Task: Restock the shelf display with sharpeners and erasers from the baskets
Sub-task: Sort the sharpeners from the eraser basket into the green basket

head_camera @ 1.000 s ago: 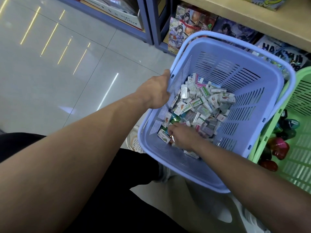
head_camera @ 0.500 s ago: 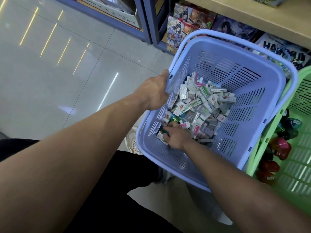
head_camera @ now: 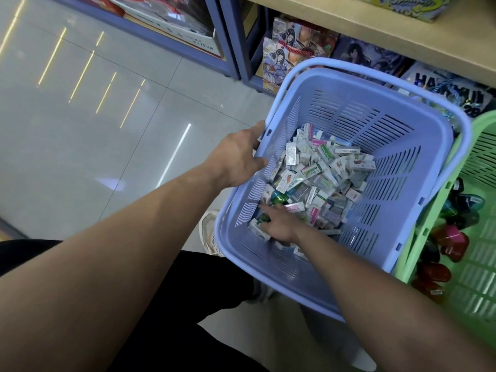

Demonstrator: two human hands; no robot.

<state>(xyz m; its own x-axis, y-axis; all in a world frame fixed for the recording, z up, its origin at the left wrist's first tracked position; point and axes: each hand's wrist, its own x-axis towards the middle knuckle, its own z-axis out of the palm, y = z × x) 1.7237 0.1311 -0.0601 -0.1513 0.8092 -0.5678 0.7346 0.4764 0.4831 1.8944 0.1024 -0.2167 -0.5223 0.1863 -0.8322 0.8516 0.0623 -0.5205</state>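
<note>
Fingers (head_camera: 265, 209) of our right hand (head_camera: 280, 225) uncurl, spread empty over small boxed erasers (head_camera: 322, 173) near-left in the lilac slotted plastic basket (head_camera: 402, 122); our left hand (head_camera: 236, 159) clasps its left rim. No pick yet.

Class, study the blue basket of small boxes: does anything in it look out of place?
Yes. A shiny green item lies among the small boxes beside the right hand. It resembles the coloured pieces in the green basket, so it looks misplaced.
</note>
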